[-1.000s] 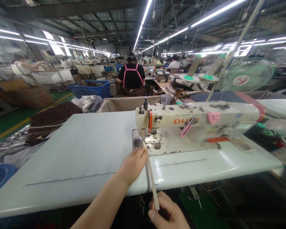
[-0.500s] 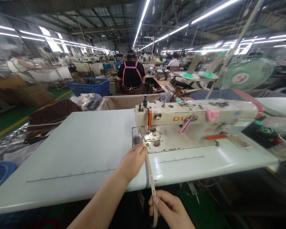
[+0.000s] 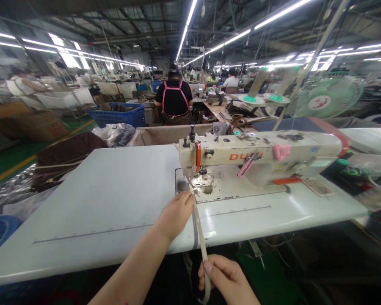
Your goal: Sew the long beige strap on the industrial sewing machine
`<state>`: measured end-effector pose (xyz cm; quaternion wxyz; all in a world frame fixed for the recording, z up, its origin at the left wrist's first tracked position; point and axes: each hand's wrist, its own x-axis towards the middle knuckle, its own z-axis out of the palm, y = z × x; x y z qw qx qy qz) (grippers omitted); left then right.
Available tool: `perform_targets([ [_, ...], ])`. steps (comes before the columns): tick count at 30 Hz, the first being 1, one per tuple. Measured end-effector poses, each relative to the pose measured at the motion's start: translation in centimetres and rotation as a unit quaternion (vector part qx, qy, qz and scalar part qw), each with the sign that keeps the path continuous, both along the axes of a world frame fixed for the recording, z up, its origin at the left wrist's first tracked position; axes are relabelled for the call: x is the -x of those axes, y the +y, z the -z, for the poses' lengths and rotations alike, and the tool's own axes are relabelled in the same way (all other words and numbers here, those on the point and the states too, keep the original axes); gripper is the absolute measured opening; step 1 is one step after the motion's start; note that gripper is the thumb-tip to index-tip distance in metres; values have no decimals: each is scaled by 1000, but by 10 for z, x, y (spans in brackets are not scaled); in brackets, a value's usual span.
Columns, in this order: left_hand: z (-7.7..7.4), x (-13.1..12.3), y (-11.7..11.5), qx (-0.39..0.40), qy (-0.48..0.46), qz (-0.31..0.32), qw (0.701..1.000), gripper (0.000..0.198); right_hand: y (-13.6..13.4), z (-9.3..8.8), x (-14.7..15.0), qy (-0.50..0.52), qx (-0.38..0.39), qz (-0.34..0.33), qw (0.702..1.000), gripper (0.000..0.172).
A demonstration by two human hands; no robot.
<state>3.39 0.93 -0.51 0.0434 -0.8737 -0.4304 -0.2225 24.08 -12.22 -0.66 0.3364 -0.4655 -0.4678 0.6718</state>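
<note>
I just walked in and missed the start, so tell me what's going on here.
Someone is at a sewing machine with a narrow pale strip. The left hand has its fingers on it just before the needle area. The right hand pinches it beyond the white table's front edge, with its lower part curving down.

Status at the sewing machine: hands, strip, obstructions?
Left hand on pale strip, close to sewing machine. Right hand pinching pale strip, off near edge of table. Nothing seen crossing it between hands.
</note>
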Motion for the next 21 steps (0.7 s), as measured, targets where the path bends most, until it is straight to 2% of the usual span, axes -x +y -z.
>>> perform_targets([
  [3, 2, 0, 0, -2, 6, -2, 1000, 19, 0, 0, 0, -2, -5, 0, 1000, 71],
  [9, 7, 1, 1, -2, 28, 6, 1000, 21, 0, -21, -3, -5, 6, -7, 1000, 68],
  [15, 2, -1, 2, 9, -20, -13, 1000, 25, -3, -16, -5, 6, -1, 4, 1000, 60],
  [21, 2, -4, 2, 5, -3, -25, 1000, 27, 0, -11, -7, 15, 4, -20, 1000, 62],
])
